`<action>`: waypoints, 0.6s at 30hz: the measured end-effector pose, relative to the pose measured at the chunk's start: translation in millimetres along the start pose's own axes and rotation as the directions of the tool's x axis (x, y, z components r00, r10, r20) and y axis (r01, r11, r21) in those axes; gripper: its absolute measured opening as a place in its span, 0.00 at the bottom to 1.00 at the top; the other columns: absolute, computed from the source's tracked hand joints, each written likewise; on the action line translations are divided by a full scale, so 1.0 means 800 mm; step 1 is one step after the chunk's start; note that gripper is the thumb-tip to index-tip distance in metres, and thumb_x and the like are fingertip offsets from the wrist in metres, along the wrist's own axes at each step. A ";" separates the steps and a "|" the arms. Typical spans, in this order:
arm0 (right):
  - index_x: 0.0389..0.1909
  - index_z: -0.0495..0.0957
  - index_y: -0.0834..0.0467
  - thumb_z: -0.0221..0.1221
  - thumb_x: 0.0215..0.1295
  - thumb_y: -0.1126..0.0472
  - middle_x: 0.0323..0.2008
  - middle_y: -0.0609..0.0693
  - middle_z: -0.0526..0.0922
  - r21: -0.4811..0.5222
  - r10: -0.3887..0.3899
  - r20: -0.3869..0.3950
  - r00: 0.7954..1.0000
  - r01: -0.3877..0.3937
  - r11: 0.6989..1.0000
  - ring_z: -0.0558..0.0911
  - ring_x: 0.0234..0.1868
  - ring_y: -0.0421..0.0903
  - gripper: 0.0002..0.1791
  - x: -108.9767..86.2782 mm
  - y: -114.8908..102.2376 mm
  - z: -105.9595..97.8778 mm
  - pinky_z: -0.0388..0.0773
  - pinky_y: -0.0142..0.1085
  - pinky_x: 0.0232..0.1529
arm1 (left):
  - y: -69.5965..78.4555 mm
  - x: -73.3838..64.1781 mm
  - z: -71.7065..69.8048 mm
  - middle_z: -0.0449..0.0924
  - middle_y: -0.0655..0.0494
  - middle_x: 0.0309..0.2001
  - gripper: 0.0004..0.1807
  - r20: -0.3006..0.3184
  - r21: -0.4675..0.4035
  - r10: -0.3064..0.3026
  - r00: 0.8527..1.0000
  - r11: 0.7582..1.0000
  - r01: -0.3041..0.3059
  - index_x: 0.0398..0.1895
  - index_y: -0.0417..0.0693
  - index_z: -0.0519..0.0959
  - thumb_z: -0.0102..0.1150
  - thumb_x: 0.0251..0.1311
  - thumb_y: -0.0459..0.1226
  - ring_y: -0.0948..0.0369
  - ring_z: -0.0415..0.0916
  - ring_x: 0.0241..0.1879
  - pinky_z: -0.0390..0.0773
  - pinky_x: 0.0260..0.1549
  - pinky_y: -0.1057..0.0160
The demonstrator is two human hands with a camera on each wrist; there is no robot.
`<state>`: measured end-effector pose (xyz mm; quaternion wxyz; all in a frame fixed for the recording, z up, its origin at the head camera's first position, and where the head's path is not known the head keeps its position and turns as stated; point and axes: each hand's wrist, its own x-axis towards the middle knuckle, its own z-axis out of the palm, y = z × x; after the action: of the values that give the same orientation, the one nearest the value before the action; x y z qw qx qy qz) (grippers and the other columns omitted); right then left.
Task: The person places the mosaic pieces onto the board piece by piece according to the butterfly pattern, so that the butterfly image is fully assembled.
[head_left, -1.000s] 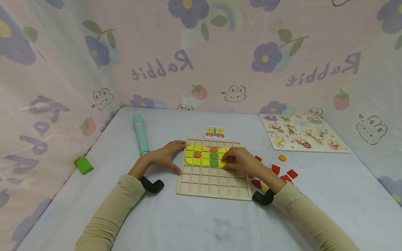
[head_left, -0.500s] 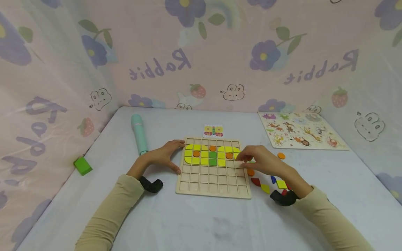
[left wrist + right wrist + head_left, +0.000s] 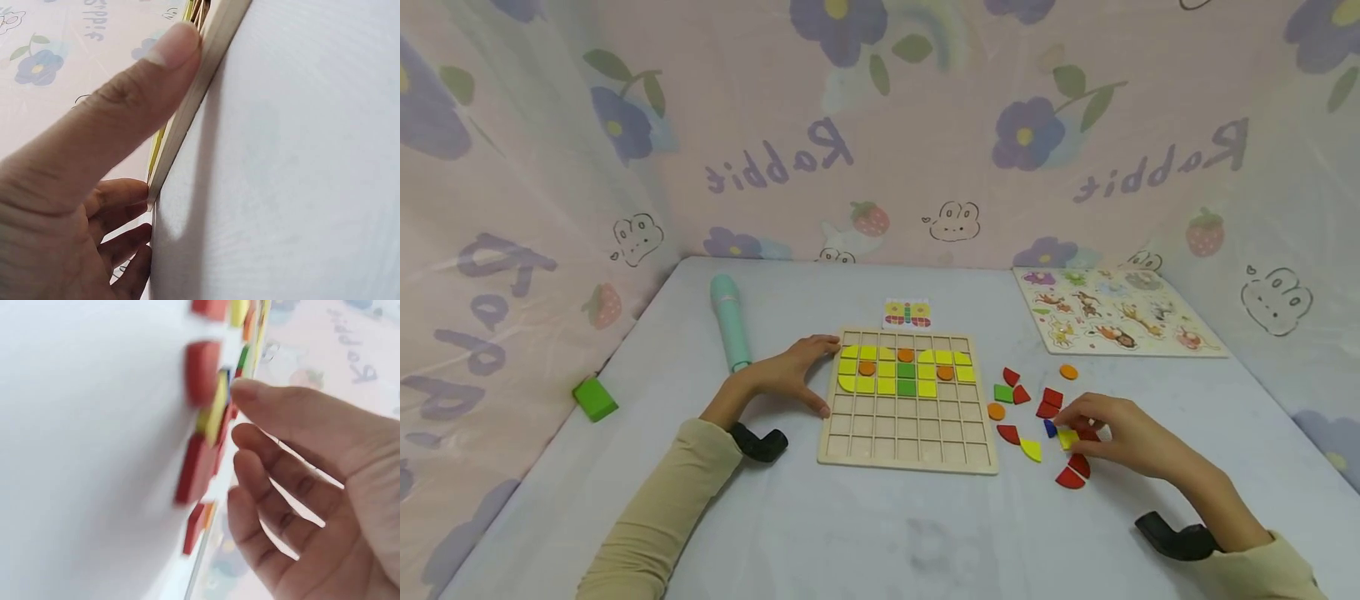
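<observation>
Hands apart. Your left hand (image 3: 784,377), thumb and fingers spread, touches the board (image 3: 896,427) at its left edge. Your right hand (image 3: 1126,435) is right of the board, thumb and fingertips parted at a yellow square (image 3: 1067,439), contact unclear. Card (image 3: 907,313) just behind the board.

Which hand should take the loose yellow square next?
Probably the right hand: it is close beside the yellow square. The left hand touches the opposite edge of the wooden board, so it would have to reach across.
</observation>
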<state>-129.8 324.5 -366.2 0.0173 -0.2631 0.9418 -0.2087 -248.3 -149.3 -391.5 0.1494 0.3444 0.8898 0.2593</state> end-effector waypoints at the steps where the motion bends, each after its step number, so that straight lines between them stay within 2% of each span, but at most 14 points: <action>1: 0.40 0.80 0.51 0.70 0.48 0.61 0.36 0.40 0.79 -0.003 0.000 -0.001 1.000 0.000 1.000 0.74 0.34 0.38 0.16 -0.003 0.004 0.000 0.77 0.29 0.35 | -0.001 0.000 0.000 0.47 0.46 0.72 0.57 -0.001 0.004 -0.003 1.000 1.000 0.003 0.69 0.39 0.55 0.73 0.38 0.53 0.47 0.41 0.71 0.48 0.66 0.45; 8: 0.41 0.81 0.52 0.69 0.49 0.60 0.36 0.40 0.79 0.010 0.007 0.019 1.000 -0.007 1.000 0.73 0.33 0.37 0.16 -0.006 0.013 0.002 0.77 0.28 0.34 | -0.004 0.000 0.000 0.47 0.46 0.72 0.57 -0.004 0.007 -0.004 1.000 1.000 0.004 0.69 0.40 0.55 0.73 0.38 0.54 0.47 0.41 0.71 0.49 0.66 0.45; 15: 0.41 0.81 0.54 0.69 0.50 0.60 0.37 0.42 0.79 -0.013 0.072 0.084 0.994 -0.072 0.997 0.73 0.35 0.38 0.16 -0.001 0.011 0.001 0.77 0.28 0.36 | -0.006 0.002 0.003 0.46 0.47 0.72 0.57 0.000 0.014 -0.006 1.000 1.000 0.006 0.69 0.41 0.55 0.73 0.38 0.55 0.48 0.41 0.71 0.49 0.66 0.46; 18: 0.41 0.82 0.54 0.69 0.49 0.60 0.36 0.41 0.79 -0.044 0.098 0.082 0.992 -0.094 0.995 0.73 0.34 0.38 0.16 0.000 0.010 -0.002 0.76 0.28 0.35 | -0.006 0.002 0.003 0.46 0.47 0.72 0.57 -0.002 0.014 -0.009 1.000 1.000 0.009 0.70 0.41 0.55 0.73 0.38 0.55 0.48 0.41 0.71 0.49 0.67 0.47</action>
<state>-134.0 330.8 -368.0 0.0618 -0.2264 0.9558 -0.1772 -251.4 -150.6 -396.2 0.1473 0.3410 0.8934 0.2527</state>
